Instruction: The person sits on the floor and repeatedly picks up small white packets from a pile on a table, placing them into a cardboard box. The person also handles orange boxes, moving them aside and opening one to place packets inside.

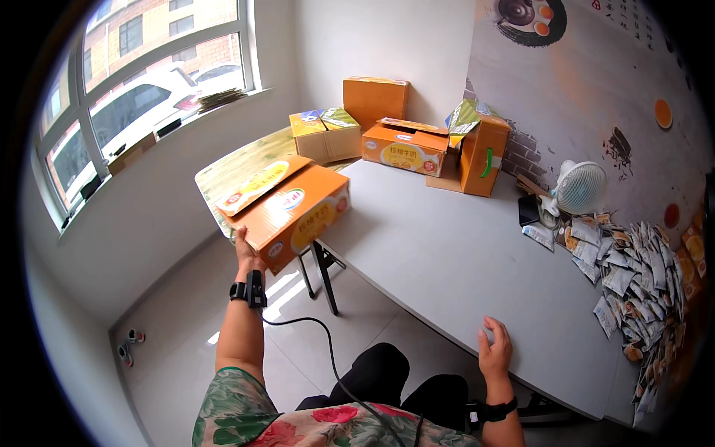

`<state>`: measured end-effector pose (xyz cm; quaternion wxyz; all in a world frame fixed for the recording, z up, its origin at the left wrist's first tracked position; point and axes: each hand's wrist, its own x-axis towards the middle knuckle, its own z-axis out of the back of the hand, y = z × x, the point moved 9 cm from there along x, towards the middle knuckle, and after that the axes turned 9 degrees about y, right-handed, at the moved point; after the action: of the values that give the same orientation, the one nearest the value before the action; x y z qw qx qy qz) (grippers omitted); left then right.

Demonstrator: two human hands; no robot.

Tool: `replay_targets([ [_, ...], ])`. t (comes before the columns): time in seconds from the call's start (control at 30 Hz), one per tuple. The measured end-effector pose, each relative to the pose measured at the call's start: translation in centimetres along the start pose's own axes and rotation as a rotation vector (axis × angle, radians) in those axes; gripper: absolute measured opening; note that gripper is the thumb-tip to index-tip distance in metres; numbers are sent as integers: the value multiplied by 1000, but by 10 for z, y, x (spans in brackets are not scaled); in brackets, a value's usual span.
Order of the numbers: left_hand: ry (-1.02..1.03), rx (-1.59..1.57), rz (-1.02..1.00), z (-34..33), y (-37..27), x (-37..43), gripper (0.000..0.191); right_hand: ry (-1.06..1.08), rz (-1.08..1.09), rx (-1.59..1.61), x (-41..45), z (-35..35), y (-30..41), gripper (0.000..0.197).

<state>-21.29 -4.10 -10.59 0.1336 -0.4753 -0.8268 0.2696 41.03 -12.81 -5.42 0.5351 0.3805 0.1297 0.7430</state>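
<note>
With my left hand [246, 250] I hold an orange cardboard carton [290, 208] by its near left end. The carton is tilted, one top flap raised, and its far end is over the left edge of the grey table [424, 246]. My fingers under the carton are partly hidden. Near the table's front edge is my right hand [495, 347], its fingers apart and holding nothing. A large pile of small printed sachets [642, 285] lies on the table to the right of that hand.
Several cartons stand at the back, among them an orange one [405, 148] and a yellow-and-green one [327, 137]. A small fan [580, 187] and a phone [528, 210] are by the wall. A wood-patterned table [246, 159] adjoins. A cable [329, 341] hangs from my left wrist device.
</note>
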Motion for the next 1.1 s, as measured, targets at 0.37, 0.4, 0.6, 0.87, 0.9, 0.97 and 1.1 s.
replay_targets([
  [0.37, -674, 46, -286, 57, -52, 44, 104, -10, 3, -74, -1, 1, -3, 22],
  [0.4, -619, 49, -288, 66, -64, 50, 105, -10, 17, -74, 1, 0, 0, 21],
  [0.6, 18, 105, -178, 67, -74, 86, 83, -15, 22, -62, 5, -3, 9, 17],
  [0.87, -320, 1517, -1173, -34, -85, -52, 77, -40, 44, -89, 9, -1, 16, 14],
  [0.9, -270, 1763, -1153, -61, -68, -58, 77, -36, 42, -92, 9, 0, 15, 14],
  [0.97, -138, 2237, -1073, -113, -26, -75, 79, -28, 31, -116, 4, 4, 11, 14],
  [1.1, -165, 2384, -1150, -94, -33, -48, 69, -23, 47, -109, 5, 2, 17, 13],
])
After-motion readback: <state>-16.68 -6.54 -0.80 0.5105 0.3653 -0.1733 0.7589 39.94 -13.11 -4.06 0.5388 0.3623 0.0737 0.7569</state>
